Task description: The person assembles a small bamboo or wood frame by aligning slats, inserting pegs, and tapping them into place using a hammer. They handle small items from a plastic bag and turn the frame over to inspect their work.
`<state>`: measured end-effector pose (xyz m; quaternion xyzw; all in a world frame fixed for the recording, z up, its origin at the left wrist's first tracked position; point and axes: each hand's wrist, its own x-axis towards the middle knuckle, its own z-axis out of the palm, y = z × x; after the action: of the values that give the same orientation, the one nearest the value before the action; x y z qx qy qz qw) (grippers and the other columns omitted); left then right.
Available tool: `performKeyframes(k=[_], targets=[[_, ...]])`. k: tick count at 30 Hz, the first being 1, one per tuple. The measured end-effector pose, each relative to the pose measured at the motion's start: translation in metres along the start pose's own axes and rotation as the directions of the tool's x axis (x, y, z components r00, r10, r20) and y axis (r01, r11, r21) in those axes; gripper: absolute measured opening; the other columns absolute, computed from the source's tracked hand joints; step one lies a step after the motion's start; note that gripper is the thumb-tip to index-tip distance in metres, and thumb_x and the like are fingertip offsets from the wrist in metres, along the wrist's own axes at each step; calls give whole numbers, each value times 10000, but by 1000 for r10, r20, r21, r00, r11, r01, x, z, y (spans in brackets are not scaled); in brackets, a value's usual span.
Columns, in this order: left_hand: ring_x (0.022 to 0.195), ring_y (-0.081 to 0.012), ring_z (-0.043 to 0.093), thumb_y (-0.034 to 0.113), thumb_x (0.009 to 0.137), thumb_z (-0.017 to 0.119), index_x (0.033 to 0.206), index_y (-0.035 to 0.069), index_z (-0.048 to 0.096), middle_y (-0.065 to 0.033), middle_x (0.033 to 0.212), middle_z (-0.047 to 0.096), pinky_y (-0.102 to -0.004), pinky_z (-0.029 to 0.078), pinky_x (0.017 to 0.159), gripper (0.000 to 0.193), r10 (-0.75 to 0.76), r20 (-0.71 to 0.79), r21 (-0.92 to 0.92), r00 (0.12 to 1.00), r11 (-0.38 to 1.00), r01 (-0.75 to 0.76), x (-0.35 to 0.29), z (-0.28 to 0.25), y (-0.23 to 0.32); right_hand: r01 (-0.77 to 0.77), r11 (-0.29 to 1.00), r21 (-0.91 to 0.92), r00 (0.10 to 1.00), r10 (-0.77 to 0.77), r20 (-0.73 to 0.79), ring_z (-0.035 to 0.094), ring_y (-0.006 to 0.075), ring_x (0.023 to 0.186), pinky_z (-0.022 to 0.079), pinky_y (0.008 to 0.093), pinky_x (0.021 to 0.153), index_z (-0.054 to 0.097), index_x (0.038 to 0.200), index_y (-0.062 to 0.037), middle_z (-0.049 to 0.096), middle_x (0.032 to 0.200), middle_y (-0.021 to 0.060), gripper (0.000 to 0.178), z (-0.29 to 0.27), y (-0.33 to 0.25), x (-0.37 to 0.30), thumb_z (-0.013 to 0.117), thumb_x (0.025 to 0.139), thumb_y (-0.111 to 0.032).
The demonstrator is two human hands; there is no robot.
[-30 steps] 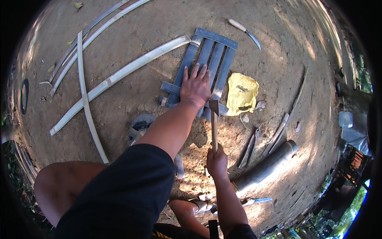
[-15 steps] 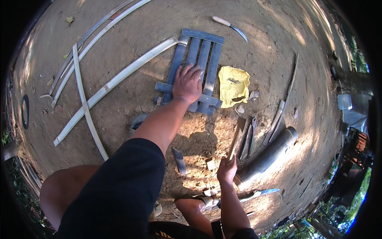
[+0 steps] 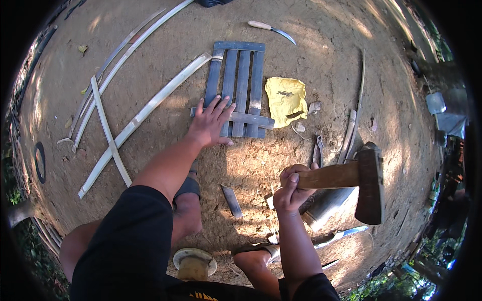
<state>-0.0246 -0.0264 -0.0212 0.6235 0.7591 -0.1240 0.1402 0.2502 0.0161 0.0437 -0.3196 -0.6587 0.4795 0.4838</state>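
A slatted panel of dark bamboo strips [image 3: 242,80] lies on the dirt, with one crosspiece at its far end and another strip [image 3: 251,119] laid across near its near end. My left hand [image 3: 212,123] rests on the left part of that near strip, fingers spread. In my right hand [image 3: 296,185] is the wooden handle of a hatchet [image 3: 370,190], raised off the ground with its dark metal head pointing right. Just right of the panel lies a crumpled yellow paper [image 3: 286,105] with small dark pieces on it.
Long pale bamboo strips [image 3: 145,120] cross on the left. A curved knife [image 3: 273,28] lies beyond the panel. Pliers [image 3: 319,150], a thick bamboo tube [image 3: 321,210] and a blue-bladed knife [image 3: 346,233] are at right. A short bamboo piece [image 3: 232,201] lies before me.
My right hand has lifted the hatchet and swung its head to the right. My left hand has slid from the middle slats toward the left of the near cross strip.
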Motion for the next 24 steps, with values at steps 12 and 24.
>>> performKeyframes(k=[12,24], targets=[[1535,-213,188,904,675,543,1602,115,256,-28,1679,203,-539,139,1231,1250,17,-171,-48,985,998,-26,1,23,-3,-315,948,-51,942,306,-141,576,154,669,463,313,589,373,1322,38,603,812,136,353,-7,4,-9,514,1031,-103],[1503,-199,278,789,729,649,1469,76,437,-43,1623,319,-500,134,1243,1049,22,-320,-208,947,974,-93,1,38,-13,-365,931,24,927,366,-79,548,94,705,467,280,622,350,1333,69,580,846,52,426,5,-1,-5,549,1032,-156]])
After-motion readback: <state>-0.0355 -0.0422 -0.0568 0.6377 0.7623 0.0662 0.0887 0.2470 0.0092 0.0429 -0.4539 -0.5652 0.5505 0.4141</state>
